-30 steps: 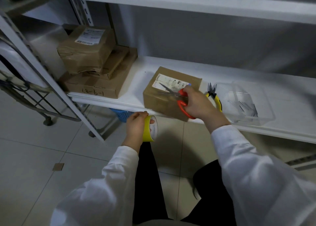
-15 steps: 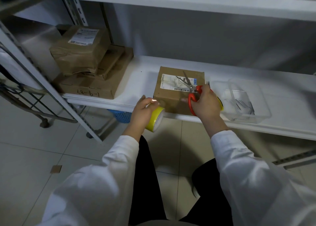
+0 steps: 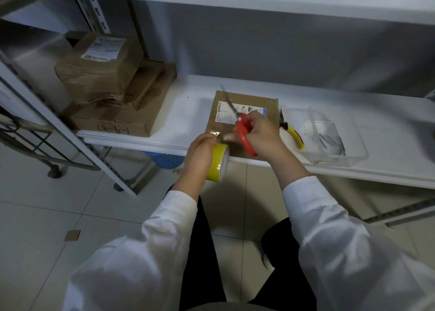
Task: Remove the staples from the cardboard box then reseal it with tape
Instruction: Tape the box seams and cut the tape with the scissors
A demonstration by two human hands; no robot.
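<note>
A small cardboard box point(image 3: 247, 100) with a white label lies flat on the white shelf point(image 3: 188, 113). My left hand point(image 3: 202, 150) grips a yellow roll of clear tape point(image 3: 217, 163) at the box's front edge, a shiny strip reaching onto the box's near left corner. My right hand point(image 3: 263, 134) holds red-handled scissors point(image 3: 243, 132), blades pointing up over the label, fingertips touching the tape end.
Yellow-handled pliers point(image 3: 292, 132) lie right of the box. A clear plastic tray point(image 3: 353, 150) holding several staples stands further right. Stacked cardboard parcels point(image 3: 113, 94) fill the shelf's left end. A blue basket point(image 3: 164, 161) sits under the shelf.
The box has turned square on the shelf. My left hand has brought the tape roll up to the box's front edge and tape now touches the corner; my right hand with scissors moved toward it.
</note>
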